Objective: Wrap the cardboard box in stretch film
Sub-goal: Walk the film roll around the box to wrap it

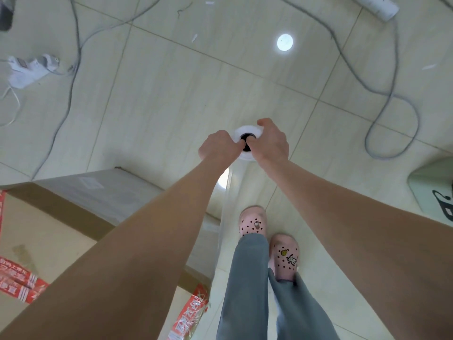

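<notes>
Clear stretch film (227, 195) ran from the white roll (247, 130), which I held out in front of me, back toward the cardboard box (49, 229) standing on the tiled floor (171, 82) at my lower left. My left hand (216, 147) curled round one side of the roll with a finger at its dark core, and my right hand (272, 143) gripped the opposite side.

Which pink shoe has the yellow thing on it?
The rear pink shoe, the one closer to the person's body. It has a yellow charm with a white figure beside it. The front pink shoe shows a small brown cup charm instead.
</notes>
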Tool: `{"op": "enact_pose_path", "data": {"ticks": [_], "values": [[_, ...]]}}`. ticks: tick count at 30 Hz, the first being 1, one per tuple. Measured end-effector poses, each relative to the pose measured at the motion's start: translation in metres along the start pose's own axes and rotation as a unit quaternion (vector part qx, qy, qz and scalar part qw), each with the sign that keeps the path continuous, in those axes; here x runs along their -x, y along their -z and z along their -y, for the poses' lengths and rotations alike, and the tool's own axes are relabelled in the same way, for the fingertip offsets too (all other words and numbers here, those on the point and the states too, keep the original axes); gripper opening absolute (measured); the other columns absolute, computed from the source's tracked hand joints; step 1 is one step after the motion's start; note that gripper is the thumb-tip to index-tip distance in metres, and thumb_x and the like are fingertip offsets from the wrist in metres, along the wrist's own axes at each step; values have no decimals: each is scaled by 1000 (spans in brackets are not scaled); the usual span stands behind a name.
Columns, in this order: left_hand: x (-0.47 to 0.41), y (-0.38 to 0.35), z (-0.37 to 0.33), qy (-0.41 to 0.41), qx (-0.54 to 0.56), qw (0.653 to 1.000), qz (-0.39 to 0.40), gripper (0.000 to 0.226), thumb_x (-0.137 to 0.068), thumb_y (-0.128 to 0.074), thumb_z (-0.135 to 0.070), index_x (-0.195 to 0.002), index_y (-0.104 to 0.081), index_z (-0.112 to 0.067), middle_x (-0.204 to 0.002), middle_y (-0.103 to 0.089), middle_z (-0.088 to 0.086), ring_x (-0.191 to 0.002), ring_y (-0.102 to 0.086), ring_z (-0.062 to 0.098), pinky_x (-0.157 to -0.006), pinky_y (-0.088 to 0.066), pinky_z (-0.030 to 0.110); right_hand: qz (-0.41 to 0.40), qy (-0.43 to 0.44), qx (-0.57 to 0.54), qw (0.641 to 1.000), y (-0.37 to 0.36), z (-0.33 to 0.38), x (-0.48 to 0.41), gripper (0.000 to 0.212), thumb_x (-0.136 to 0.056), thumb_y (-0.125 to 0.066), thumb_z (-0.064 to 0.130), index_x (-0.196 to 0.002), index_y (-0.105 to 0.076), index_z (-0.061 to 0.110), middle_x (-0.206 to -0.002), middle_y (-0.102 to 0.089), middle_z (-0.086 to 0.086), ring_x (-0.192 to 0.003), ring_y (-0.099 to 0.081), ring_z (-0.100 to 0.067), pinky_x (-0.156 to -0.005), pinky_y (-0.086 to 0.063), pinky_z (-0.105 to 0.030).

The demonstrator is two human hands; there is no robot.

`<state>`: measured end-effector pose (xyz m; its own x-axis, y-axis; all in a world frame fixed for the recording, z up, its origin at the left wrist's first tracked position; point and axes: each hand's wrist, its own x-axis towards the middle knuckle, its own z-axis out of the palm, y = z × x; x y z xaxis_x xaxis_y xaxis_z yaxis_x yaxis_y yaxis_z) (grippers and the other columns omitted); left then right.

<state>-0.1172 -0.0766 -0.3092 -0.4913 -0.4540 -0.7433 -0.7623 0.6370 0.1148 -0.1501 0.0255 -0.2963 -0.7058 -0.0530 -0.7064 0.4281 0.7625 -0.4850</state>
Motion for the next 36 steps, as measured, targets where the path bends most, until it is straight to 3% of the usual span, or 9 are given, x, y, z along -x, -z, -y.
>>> {"op": "enact_pose_path", "data": {"ticks": [3,9,13,18,22,25,29,36], "values": [[3,-2,-7,4,16,1000,23,33,-88,-53,-46,-87,-55,-13,-74,-56,-1,-67,-55,21,-49,-32,23,27,-19,-10,999,4,-6,-6,41,-90,-49,16,-129,-51,29,-123,-57,-1,-96,-53,-21,-77,-39,-25],[6,-5,-12,8,10,1000,-14,29,-91,-51,-40,-100,-54,-13,-88,-54,2,-76,-53,23,-55,-35,27,50,-1,-10,999,2,-12,-16,45,-93,-51,21,-137,-47,30,-134,-53,1,-117,-53,-21,-84,-36,-22],[13,-11,-17,41,40,998,-30,34,-94,-49,-41,-108,-55,-11,-94,-55,3,-80,-51,23,-64,-36,30,90,39,18,995,8,-19,-21,46,-94,-52,22,-139,-45,27,-134,-54,0,-118,-53,-20,-87,-38,-22],[28,-29,-27,82,126,987,-62,30,-93,-51,-36,-104,-58,-8,-102,-63,9,-80,-53,24,-63,-36,30,138,106,94,980,24,-32,-28,41,-93,-52,22,-133,-48,16,-130,-57,-6,-116,-54,-25,-86,-41,-27],[35,-44,-30,101,149,979,-97,19,-89,-53,-27,-94,-58,-9,-94,-63,10,-75,-53,26,-59,-36,28,172,138,134,966,28,-41,-30,37,-92,-49,18,-129,-52,15,-123,-59,-6,-109,-57,-26,-77,-40,-26],[42,-52,-33,83,88,987,-109,18,-89,-52,-26,-81,-48,-10,-81,-52,7,-72,-48,26,-47,-28,27,158,171,155,960,29,-50,-28,27,-89,-48,14,-114,-57,9,-112,-61,-7,-98,-58,-28,-72,-41,-29],[52,-61,-30,73,80,988,-112,22,-89,-54,-26,-77,-42,-10,-73,-46,4,-72,-47,26,-49,-28,27,125,192,194,954,32,-62,-19,21,-89,-50,15,-107,-59,8,-104,-62,-8,-81,-49,-25,-67,-35,-27],[61,-82,-26,45,187,972,-132,28,-95,-49,-35,-100,-56,-8,-90,-55,5,-84,-53,25,-64,-35,31,83,167,180,966,28,-72,-7,30,-94,-46,18,-123,-51,11,-122,-58,-9,-108,-55,-28,-73,-36,-27]]}}
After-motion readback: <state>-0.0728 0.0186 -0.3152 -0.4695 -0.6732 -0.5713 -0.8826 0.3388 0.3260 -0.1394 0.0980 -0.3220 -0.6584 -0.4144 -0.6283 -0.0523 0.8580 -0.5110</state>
